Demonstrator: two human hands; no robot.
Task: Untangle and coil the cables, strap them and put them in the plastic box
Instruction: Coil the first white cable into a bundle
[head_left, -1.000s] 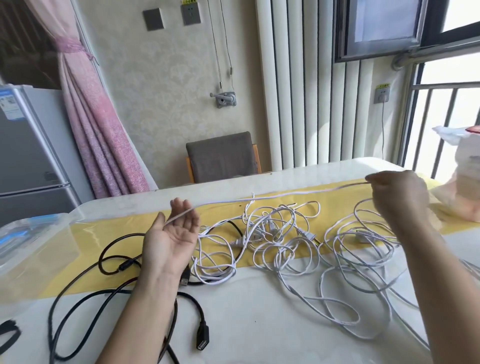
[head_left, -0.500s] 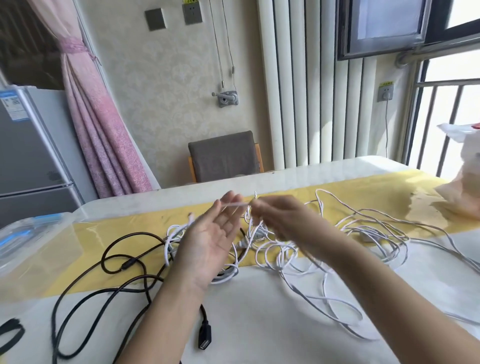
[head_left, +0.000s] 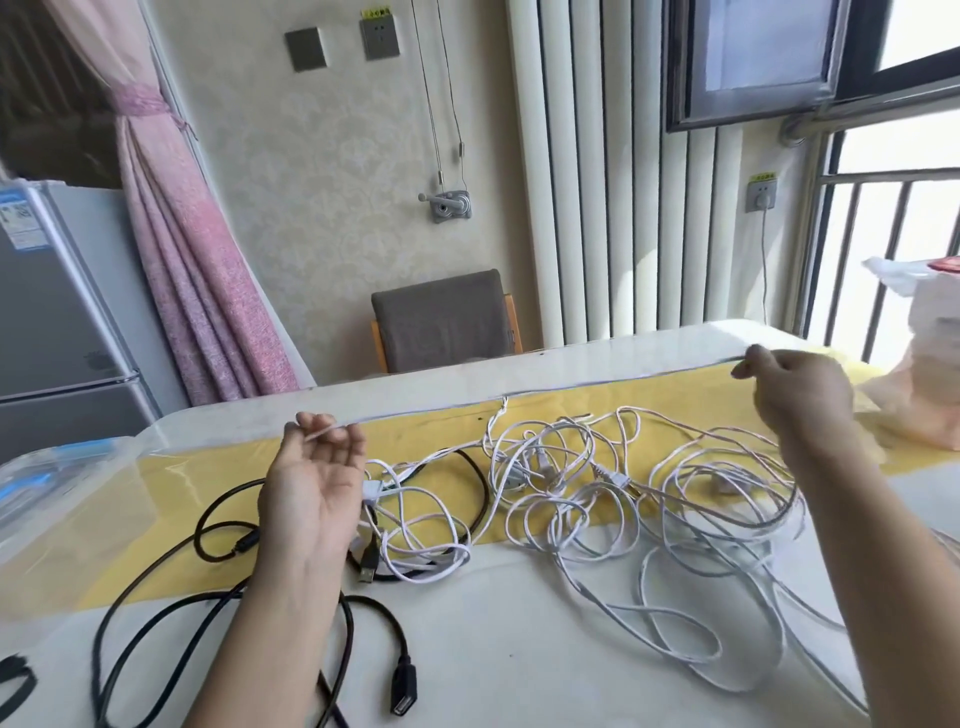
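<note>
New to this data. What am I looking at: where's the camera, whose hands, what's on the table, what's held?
There is no machine here. A person works with bare hands, and the one picture comes from a wide-angle camera worn on their head, looking forward and down. The left hand, palm up, and the right hand hold one white cable stretched between them above the table. The right hand pinches it, and the left has its fingertips curled over it. Below lies a tangle of white cables, with loose black cables to its left. A clear plastic box sits at the table's left edge.
</note>
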